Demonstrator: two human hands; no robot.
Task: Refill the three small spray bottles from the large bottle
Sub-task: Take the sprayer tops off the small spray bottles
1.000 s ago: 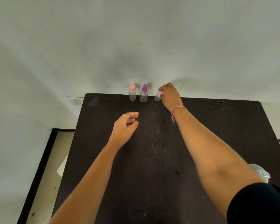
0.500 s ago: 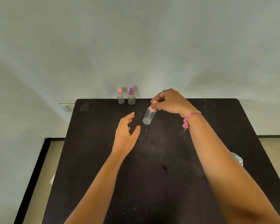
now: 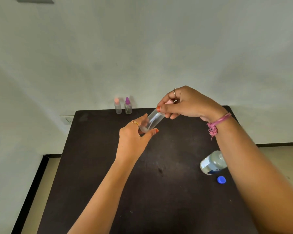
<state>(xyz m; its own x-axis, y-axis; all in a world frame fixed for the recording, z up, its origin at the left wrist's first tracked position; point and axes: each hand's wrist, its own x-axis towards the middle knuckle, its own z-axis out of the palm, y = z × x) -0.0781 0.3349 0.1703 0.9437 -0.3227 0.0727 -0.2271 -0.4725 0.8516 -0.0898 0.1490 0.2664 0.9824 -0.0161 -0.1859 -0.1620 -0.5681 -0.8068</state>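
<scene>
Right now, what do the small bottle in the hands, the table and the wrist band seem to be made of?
Small bottle: likely clear plastic, glossy; the dip tube shows through its wall.
Table: dark, matte, scuffed top, perhaps painted wood or laminate; I cannot tell which.
Wrist band: pink thread or yarn, with a frayed tassel hanging from it.
</scene>
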